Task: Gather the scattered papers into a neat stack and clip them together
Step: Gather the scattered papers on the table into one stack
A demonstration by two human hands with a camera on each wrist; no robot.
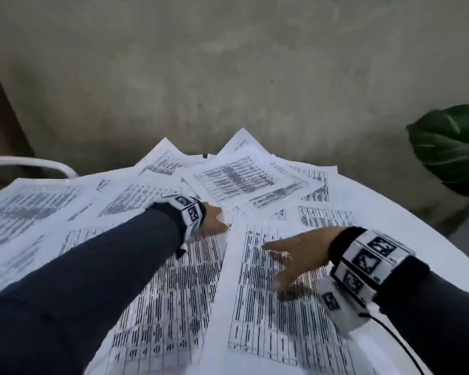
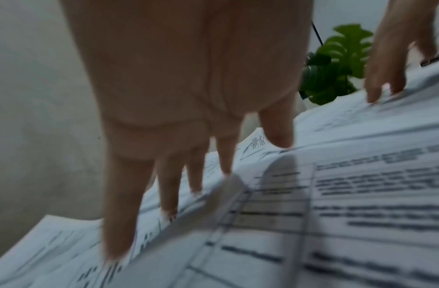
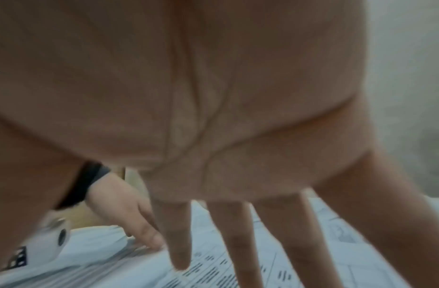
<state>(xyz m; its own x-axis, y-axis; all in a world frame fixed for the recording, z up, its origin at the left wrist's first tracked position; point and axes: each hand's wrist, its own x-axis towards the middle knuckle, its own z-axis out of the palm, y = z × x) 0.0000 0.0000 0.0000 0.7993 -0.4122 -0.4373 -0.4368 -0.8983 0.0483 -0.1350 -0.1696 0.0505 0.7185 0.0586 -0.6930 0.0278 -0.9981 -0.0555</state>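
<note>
Papers: printed sheets (image 1: 152, 212) lay scattered and overlapping across the white round table (image 1: 406, 220), fanned out from the near edge to the far edge – no neat stack. Most carried dense table print; the far ones (image 1: 238, 177) showed blocks of text.
Left hand: the left hand (image 1: 214, 220) was stretched out to the middle of the spread, palm down on the sheets. In the left wrist view its fingers (image 2: 169, 187) were straight and spread, tips touching paper, nothing gripped.
Lifted sheet: the left wrist view showed one sheet (image 2: 336, 214) bowed up just beside the left fingers – heavy blur, so whether the hand was raising it or only pressing next to it, I couldn't tell.
Right hand: the right hand (image 1: 295, 255) was over the nearest right-side sheet (image 1: 276, 307), fingers (image 3: 243, 243) straight and splayed wide, pointing down at the print. Tips looked to be on the paper; nothing pinched.
Hands relative: the two hands were near each other, not touching, left farther from the body.
Wrists: both wore marker-patterned camera bands (image 1: 368, 261) over dark sleeves (image 1: 79, 266); a black cable (image 1: 398, 345) ran from the right one.
Surroundings: grey wall (image 1: 228, 63) behind the table, a green leafy plant (image 1: 450, 147) at far right, a white chair back (image 1: 38, 163) at far left.
</note>
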